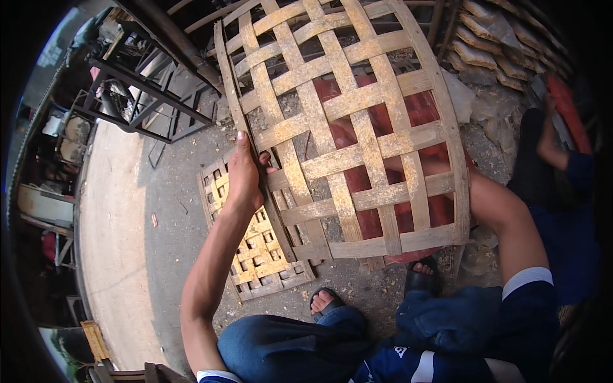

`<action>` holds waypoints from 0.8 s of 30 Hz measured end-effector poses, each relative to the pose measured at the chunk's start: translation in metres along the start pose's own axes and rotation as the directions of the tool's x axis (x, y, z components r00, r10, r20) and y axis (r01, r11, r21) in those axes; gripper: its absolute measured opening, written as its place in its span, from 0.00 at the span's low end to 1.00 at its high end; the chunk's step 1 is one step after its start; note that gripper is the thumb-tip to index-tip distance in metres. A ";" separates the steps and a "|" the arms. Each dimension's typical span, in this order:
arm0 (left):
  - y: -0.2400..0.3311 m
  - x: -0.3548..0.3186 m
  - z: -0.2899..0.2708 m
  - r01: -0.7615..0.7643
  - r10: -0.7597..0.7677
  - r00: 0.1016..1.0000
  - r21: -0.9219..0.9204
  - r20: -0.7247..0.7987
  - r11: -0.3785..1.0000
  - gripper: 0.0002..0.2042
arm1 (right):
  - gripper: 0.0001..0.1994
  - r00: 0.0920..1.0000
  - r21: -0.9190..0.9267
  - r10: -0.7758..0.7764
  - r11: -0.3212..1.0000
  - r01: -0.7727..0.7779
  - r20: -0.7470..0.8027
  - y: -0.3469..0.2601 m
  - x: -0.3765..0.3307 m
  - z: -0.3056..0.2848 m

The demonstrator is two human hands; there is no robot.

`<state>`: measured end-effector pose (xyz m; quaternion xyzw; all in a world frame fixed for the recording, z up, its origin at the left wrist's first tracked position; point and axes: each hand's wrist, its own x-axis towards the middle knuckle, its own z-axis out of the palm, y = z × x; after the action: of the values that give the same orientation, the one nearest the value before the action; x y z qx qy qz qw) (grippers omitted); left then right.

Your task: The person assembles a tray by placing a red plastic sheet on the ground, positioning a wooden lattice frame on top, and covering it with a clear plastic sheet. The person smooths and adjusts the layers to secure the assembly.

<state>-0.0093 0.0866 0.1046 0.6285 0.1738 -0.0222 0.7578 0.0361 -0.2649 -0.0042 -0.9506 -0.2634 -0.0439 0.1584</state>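
Note:
A large woven bamboo lattice panel [348,121] stands tilted in front of me, its open weave showing something red behind it. My left hand [244,175] grips the panel's left edge strip, thumb up along it. My right hand is hidden behind the panel's right side; only the forearm [498,210] shows, reaching to the right edge. A smaller woven bamboo panel [255,252] lies flat on the ground below my left hand. My feet in dark sandals [322,300] rest just under the big panel's lower edge.
A dark metal frame [143,89] stands at upper left beside a pale concrete path [108,242]. Stacked sacks [495,45] lie at upper right. Another person in dark blue [568,172] sits at the right edge, arm raised.

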 end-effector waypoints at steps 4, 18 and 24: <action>-0.036 -0.012 0.037 0.071 -0.075 0.996 0.099 0.046 0.993 0.26 | 0.36 0.936 -0.034 0.345 0.937 -0.348 -0.070 0.062 -0.043 -0.021; -0.087 -0.019 0.101 0.179 -0.178 0.980 0.002 0.083 0.984 0.24 | 0.36 0.678 0.924 0.667 -0.041 -0.379 0.308 0.171 -0.034 -0.091; -0.098 -0.002 0.101 0.179 -0.179 0.977 0.011 0.115 0.984 0.21 | 0.28 0.741 0.932 0.603 -0.011 -0.363 0.296 0.151 -0.056 -0.091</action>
<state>-0.0120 -0.0314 0.0277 0.6080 0.1854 -0.1267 0.7615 0.0656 -0.4443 0.0305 -0.6509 0.1340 0.0960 0.7410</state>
